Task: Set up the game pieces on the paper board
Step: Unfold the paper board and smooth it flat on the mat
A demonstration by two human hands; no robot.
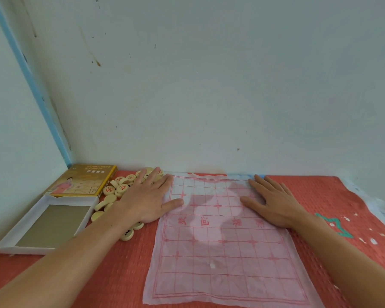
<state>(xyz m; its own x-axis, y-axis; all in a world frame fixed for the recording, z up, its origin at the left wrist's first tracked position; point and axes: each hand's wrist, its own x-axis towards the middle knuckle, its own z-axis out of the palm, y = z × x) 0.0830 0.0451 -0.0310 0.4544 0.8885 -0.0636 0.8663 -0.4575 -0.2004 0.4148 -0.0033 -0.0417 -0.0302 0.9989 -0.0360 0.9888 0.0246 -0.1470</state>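
- Paper board [222,252]: a thin translucent sheet with a red printed grid and red characters across its middle band. It lies flat on the mat between the two hands and reaches from them back toward the person.
- Left hand [147,196]: palm down, fingers straight and spread, holding nothing. The thumb lies on the board's left edge, and the fingertips reach the board's far left corner and the near edge of the pile of pieces.
- Right hand [273,201]: palm down, fingers straight and slightly spread, holding nothing. It presses flat on the far right part of the board.
- Game pieces [122,187]: pale round discs, some with red characters and at least one with black. They are heaped loose just left of and beyond the left hand, with a few more beside and under the left wrist. None are on the board.
- Yellow box lid [82,181]: printed side up, left of the pile, in the corner by the wall.
- White box tray [47,223]: open, with a grey floor, left of the left forearm.
- Red mat [120,274]: a textured cloth under everything.
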